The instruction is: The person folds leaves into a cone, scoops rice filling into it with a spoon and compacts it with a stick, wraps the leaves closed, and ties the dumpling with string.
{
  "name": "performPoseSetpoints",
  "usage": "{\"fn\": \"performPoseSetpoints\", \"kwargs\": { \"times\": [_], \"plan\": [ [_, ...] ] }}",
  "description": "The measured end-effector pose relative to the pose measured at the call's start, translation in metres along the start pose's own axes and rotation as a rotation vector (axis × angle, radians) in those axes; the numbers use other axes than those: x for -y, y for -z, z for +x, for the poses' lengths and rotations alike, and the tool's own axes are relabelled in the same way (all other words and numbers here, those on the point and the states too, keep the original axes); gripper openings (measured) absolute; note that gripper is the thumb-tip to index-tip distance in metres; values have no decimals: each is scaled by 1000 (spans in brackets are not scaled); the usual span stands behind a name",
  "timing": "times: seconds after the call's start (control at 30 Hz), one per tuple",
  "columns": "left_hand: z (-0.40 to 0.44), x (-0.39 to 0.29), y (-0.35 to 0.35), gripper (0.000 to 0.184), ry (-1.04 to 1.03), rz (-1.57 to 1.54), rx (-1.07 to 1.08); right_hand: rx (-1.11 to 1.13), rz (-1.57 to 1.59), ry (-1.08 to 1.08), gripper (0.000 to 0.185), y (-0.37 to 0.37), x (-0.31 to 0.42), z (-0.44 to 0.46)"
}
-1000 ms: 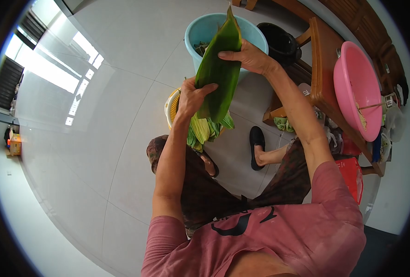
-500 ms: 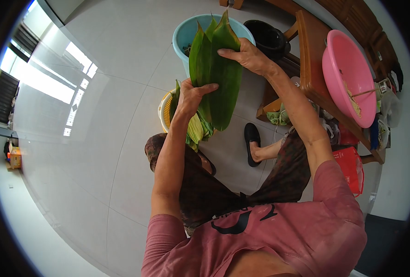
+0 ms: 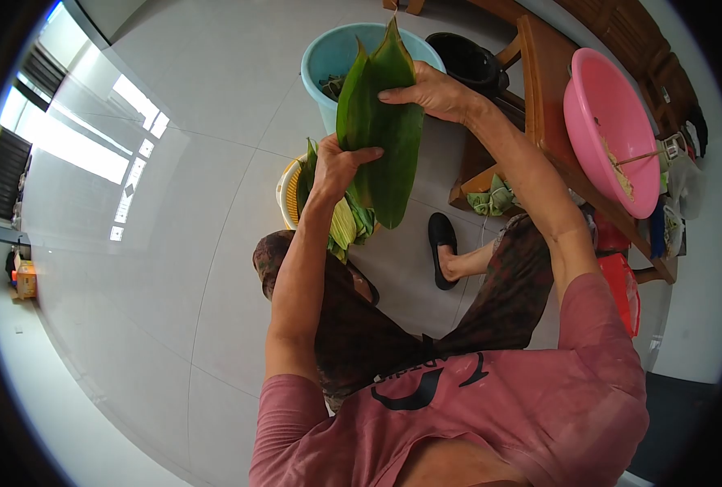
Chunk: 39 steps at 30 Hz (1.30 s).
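Long green leaves [image 3: 389, 154] overlap in a fan, held upright in front of me between both hands. My left hand [image 3: 341, 169] is closed on their left edge, thumb lying across the front. Higher up, my right hand [image 3: 432, 91] pinches the right edge near the pointed tips, its thumb on the front face. Fingers behind the leaves are hidden. Below my left hand, more leaves [image 3: 345, 226], some yellowish, hang over a yellow basket [image 3: 286, 195] with a white rim. Behind the held leaves stands a light blue bucket [image 3: 316, 69] with dark green items inside.
At right, a pink basin [image 3: 592, 122] with pale food residue and a stick sits on a wooden bench [image 3: 540, 97]. A black basin [image 3: 458, 61] stands behind. Leaf-wrapped bundles [image 3: 491, 199] lie lower down, and a red bag [image 3: 621, 284] is near my right knee.
The held leaves overlap more closely: three tips showed before, two show now. Both hands keep their grip and have barely moved.
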<state>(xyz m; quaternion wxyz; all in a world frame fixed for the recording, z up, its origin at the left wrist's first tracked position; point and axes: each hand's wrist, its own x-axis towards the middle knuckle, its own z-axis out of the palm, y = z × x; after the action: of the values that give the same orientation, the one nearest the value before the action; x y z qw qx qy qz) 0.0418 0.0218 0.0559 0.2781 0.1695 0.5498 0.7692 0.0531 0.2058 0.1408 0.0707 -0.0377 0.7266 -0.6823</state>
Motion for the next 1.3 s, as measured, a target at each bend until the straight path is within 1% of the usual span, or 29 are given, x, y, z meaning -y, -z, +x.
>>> {"fn": "performPoseSetpoints", "kwargs": {
  "times": [0.07,0.13,0.23,0.37,0.47,0.57,0.63,0.73,0.87,0.97,1.07,1.13,1.23,1.3],
  "plan": [
    [-2,0,-1,26,2,1,5,24,-137,46,25,-1,4,-3],
    [-5,-6,-5,24,-7,-17,20,29,-186,39,25,5,5,-1],
    [-6,-11,-6,21,35,-34,-20,46,-298,66,25,12,12,-4],
    [-1,2,0,16,-39,67,27,117,-482,78,25,14,12,-2],
    [-2,3,0,15,-81,89,45,122,-439,59,26,12,14,-3],
    [-2,4,2,18,-97,115,61,106,-414,105,19,10,11,-3],
    [-4,3,0,20,-108,98,75,109,-473,101,19,8,16,-4],
    [-5,0,-5,23,-76,-44,79,131,-542,94,20,7,22,-1],
    [0,4,-1,23,-59,33,42,171,-581,68,27,1,26,2],
    [1,8,2,24,-86,102,47,206,-544,56,23,3,27,2],
    [0,10,4,23,-93,157,21,199,-667,27,26,0,29,2],
    [0,8,4,22,-92,200,-4,200,-714,47,29,-2,28,4],
    [-6,-3,-4,18,-92,117,-7,218,-777,95,30,-1,25,8],
    [-9,-9,-7,17,-35,99,-19,233,-770,112,30,-1,24,10]
  ]
}}
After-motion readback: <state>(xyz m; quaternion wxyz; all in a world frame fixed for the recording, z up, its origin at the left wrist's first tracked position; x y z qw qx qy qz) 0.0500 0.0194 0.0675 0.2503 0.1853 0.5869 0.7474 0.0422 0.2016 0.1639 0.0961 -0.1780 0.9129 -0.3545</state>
